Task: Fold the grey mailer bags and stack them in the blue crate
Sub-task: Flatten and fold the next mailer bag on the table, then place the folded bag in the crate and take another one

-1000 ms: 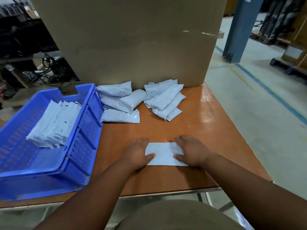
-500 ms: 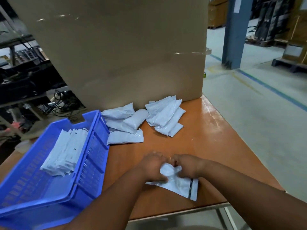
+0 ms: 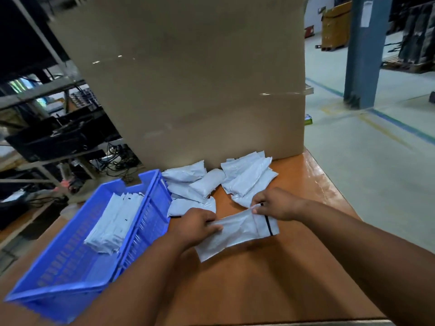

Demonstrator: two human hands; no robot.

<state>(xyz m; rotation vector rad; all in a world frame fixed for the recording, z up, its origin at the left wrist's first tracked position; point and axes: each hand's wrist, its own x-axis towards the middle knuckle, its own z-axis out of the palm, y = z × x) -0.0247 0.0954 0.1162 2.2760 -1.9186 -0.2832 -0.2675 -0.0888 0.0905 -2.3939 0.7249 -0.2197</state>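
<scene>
Both hands are on one grey mailer bag (image 3: 237, 234), lifted just off the orange surface (image 3: 270, 283): the left hand (image 3: 196, 228) grips its near end, the right hand (image 3: 274, 204) pinches the top edge by the black strip, probably stretching it flat for a clean fold. Folded bags (image 3: 113, 222) lie in the blue crate (image 3: 70, 274), close on the left for short drops.

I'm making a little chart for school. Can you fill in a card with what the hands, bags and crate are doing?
left hand: grips one end of the mailer bag
right hand: pinches the other end
bag state: held just above the table, not folded flat
blue crate: on the left, holds a stack of folded bags
loose bags: piled by the cardboard box
</scene>
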